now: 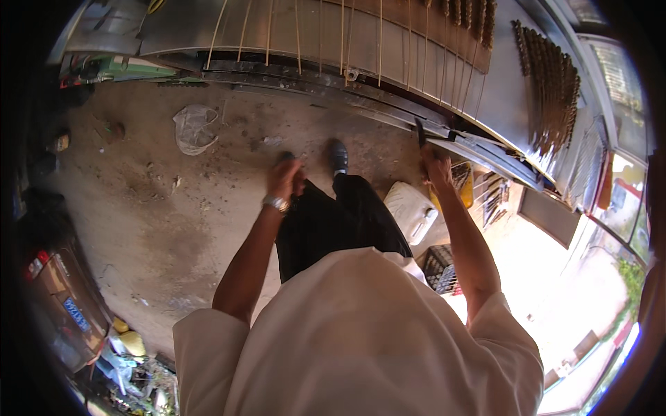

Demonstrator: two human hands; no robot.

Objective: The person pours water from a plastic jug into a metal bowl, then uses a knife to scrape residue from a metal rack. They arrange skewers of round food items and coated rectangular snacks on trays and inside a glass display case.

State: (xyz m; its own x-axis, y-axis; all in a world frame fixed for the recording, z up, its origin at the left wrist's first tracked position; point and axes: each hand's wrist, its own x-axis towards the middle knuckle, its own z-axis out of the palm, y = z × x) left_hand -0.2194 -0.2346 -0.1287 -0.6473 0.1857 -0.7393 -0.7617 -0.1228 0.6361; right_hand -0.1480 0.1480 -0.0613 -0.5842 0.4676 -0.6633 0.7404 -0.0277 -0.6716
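My right hand point(436, 169) is closed around a dark handled tool point(420, 132), perhaps a knife, whose upper end points to the metal counter's edge. Over the floor, beside my legs, my left hand point(285, 179) has its fingers curled; motion blur hides whether anything is in them. A watch point(276, 203) is on my left wrist. On the metal counter point(312, 31) in front of me, several thin sticks point(268, 36) lie spaced apart, their ends over the near edge. Dark, coated skewers point(551, 88) lie close together at the counter's right end.
A white plastic jerrycan point(411, 210), a yellow container point(463, 182) and a black crate point(439, 265) stand to my right. A clear plastic bag point(195, 130) lies on the dirty floor. Cardboard boxes point(67, 301) and litter are at the lower left.
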